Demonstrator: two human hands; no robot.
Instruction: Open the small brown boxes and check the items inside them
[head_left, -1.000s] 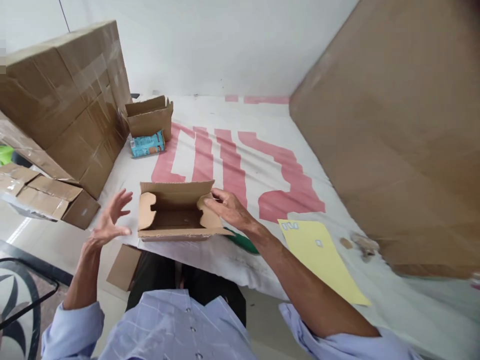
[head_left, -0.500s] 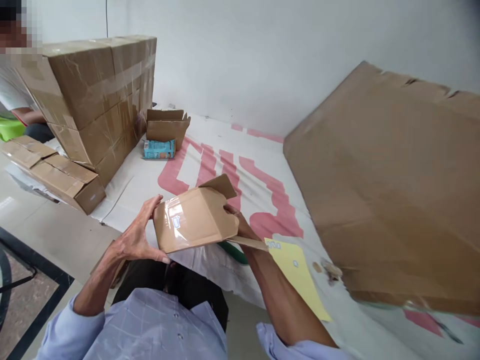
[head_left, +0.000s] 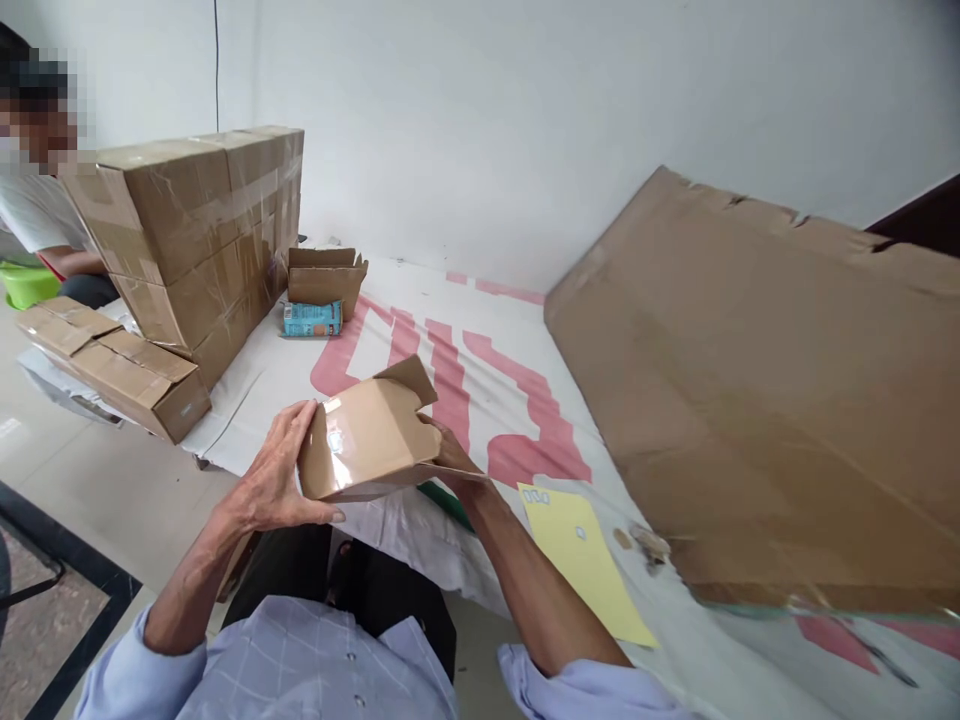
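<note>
Head view, left hand (head_left: 274,485) and right hand (head_left: 448,455) clasping small cardboard box (head_left: 367,440), taped bottom up, long axis left-right, contents hidden.

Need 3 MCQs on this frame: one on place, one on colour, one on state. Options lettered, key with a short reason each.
1. Where does the teal packet lie?
A. On the yellow sheet
B. On the sheet just in front of the small open carton
C. On top of the taped stack

2. What colour is the paper sheet near the right forearm?
A. Yellow
B. Green
C. Blue

3. How is the small cardboard box placed?
A. Flat on the floor
B. Closed and taped on the stack
C. Lifted off the surface, held in both hands

Answers:
1. B, it rests at the foot of the small open carton.
2. A, it is plain pale yellow.
3. C, the left hand grips its left end and the right hand is behind its right side, one flap sticking up.
</note>
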